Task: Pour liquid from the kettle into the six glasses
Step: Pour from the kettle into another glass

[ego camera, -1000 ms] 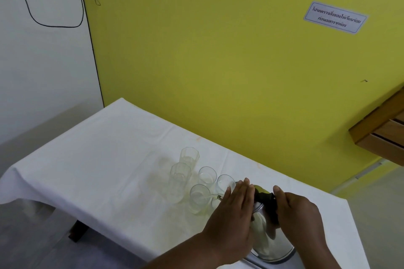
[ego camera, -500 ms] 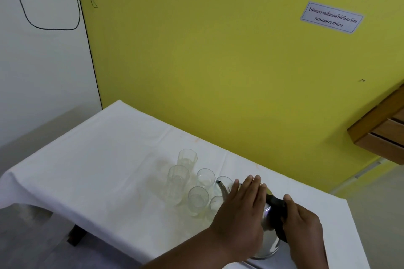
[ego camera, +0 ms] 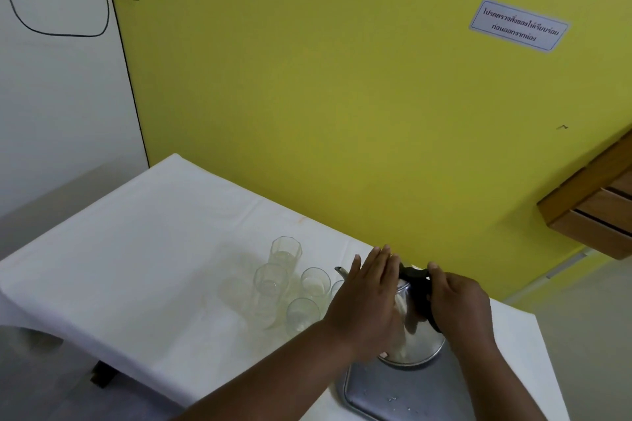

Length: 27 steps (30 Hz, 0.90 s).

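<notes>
Left hand (ego camera: 367,304) flat, right hand (ego camera: 456,301) clenched

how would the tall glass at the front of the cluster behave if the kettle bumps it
The tall glass looks narrow for its height, so it would probably tip rather than slide. It seems nearly empty, hence light. The other glasses stand close, so a fall could knock them; clear glass likely breaks.

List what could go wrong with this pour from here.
1. The glasses stand bunched together, so the kettle spout might clip a rim and tip one.
2. The left hand hides the nearest glasses, so liquid could miss onto the white tablecloth.
3. The right hand alone grips the handle; the kettle may wobble.
</notes>
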Each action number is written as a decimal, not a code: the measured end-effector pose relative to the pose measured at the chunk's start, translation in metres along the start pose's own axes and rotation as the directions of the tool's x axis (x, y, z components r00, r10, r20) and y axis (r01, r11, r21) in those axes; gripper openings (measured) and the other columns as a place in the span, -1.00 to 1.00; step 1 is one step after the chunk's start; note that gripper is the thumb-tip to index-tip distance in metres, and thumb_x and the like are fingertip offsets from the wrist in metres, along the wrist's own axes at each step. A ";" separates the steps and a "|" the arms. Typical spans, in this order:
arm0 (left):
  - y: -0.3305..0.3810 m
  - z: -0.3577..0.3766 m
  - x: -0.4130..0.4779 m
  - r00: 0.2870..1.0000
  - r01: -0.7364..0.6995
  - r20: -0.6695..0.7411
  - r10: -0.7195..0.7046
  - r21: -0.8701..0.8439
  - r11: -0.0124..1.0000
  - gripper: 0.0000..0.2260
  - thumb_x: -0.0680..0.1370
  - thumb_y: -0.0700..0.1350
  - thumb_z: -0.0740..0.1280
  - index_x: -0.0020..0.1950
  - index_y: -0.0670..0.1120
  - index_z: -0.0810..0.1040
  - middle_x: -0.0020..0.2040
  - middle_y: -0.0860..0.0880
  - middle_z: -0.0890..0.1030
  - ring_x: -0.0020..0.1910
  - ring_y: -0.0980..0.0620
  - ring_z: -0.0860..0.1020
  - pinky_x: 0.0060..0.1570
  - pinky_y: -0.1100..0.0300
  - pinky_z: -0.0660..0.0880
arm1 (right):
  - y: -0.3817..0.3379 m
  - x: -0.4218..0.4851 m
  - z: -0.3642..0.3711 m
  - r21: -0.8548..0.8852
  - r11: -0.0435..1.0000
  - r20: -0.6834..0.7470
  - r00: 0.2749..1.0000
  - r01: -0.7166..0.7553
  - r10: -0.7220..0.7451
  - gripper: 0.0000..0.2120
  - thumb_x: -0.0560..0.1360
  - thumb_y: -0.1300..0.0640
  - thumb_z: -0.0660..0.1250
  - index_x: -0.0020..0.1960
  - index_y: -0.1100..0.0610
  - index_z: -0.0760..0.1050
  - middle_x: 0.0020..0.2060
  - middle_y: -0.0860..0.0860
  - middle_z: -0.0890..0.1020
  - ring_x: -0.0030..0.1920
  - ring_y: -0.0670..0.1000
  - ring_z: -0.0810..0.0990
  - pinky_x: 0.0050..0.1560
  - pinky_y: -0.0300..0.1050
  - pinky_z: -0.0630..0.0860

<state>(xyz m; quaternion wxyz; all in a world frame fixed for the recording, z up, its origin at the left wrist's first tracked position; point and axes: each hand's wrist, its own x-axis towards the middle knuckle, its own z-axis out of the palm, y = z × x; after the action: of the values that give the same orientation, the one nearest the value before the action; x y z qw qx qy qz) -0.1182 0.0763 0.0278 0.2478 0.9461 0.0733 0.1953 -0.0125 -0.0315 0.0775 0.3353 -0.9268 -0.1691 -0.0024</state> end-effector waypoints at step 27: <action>-0.017 0.025 -0.003 0.993 0.088 0.091 -0.072 -0.185 0.979 -0.33 0.46 0.00 -0.12 0.55 -0.19 -0.10 0.58 -0.13 -0.09 0.54 -0.04 -0.15 0.45 0.04 -0.26 | 0.006 0.018 0.014 -0.327 0.939 0.071 0.994 0.104 -0.085 -0.46 0.58 -0.09 0.12 -0.51 0.13 0.37 -0.53 0.07 0.49 -0.40 0.15 0.48 -0.34 -0.08 0.36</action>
<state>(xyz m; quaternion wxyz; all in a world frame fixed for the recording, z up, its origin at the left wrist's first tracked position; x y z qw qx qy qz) -0.1112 0.0795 -0.0013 0.3467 0.9221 0.0819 0.1511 0.0044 -0.0211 0.0653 0.1702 -0.9603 -0.2199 -0.0209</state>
